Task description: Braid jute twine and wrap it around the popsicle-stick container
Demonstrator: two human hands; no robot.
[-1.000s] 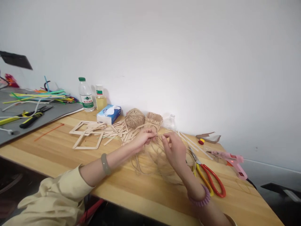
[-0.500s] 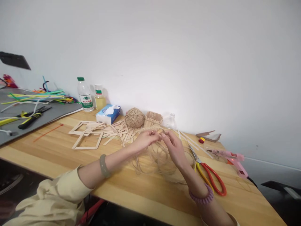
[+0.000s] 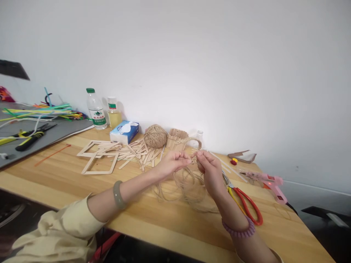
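My left hand (image 3: pixel 175 160) and my right hand (image 3: pixel 210 170) meet over the table, each pinching jute twine between thumb and fingers. A braided length of the jute twine (image 3: pixel 197 141) arches up behind the fingertips. Below the hands, loose loops of the same twine (image 3: pixel 175 191) lie on the wood. Behind them sit a ball of twine (image 3: pixel 155 136) and a small cup made of wooden sticks (image 3: pixel 176 137). Red-and-yellow-handled scissors (image 3: pixel 248 204) rest beside my right wrist, their blades partly hidden by it.
Popsicle sticks (image 3: pixel 128 153) and stick frames (image 3: pixel 100 171) spread at left, near a tissue box (image 3: pixel 124 132) and a water bottle (image 3: pixel 96 109). Pliers (image 3: pixel 33 138) and pipe cleaners (image 3: pixel 46 111) lie on a grey mat. A pink glue gun (image 3: pixel 270 180) lies at right.
My right hand has shifted slightly right and turned, its fingers curled more. The braided piece now stands up in a clearer arch behind the fingers. The view has moved a little.
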